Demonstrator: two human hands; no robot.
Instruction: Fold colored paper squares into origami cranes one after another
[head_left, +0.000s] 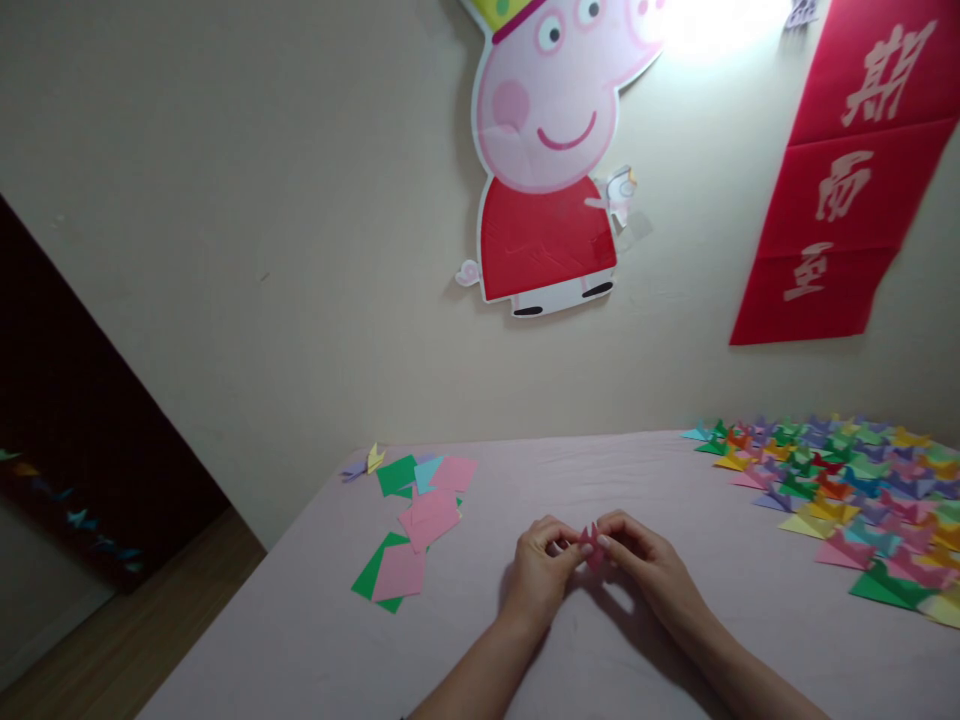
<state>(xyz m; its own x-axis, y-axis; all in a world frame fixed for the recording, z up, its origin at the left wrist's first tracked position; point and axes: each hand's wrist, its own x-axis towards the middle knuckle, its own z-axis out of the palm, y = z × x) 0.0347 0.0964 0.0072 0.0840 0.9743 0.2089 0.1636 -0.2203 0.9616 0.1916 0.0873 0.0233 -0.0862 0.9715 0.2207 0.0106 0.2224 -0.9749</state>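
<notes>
Between my two hands, over the middle of the table, is a small piece of folded pink paper (592,549) with pointed tips at its top. My left hand (541,565) pinches its left side with thumb and forefinger. From the right, my right hand (646,557) grips the other side the same way. Fingers cover much of the paper, so its full shape cannot be made out.
Loose pink and green paper squares (399,572) lie to the left, with folded purple and yellow pieces (375,458) behind. Rows of colourful folded paper figures (832,485) fill the table's (300,640) right side. A wall (300,250) stands behind.
</notes>
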